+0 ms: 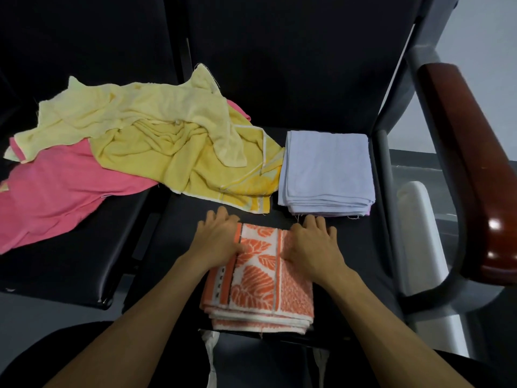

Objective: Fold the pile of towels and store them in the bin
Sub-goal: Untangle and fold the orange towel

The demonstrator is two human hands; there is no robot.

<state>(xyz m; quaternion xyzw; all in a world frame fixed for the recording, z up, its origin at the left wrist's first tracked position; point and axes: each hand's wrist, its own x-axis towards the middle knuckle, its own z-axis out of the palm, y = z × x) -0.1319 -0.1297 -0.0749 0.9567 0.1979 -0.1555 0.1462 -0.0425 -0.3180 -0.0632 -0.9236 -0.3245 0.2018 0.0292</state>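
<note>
Left hand [219, 238] and right hand [314, 243] press flat on the folded orange leaf towel [258, 278]; next, I think, lift it toward the lilac stack [327, 169] at 1 o'clock.

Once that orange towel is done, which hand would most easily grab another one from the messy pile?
Probably the left hand. The unfolded pile, with the yellow towel nearest, lies on its side, while the right hand sits below the folded lavender stack and would have to cross over.

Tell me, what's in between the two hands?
In the head view, the leafy middle strip of the folded orange towel shows between the left hand and the right hand; both hands rest on it.
</note>
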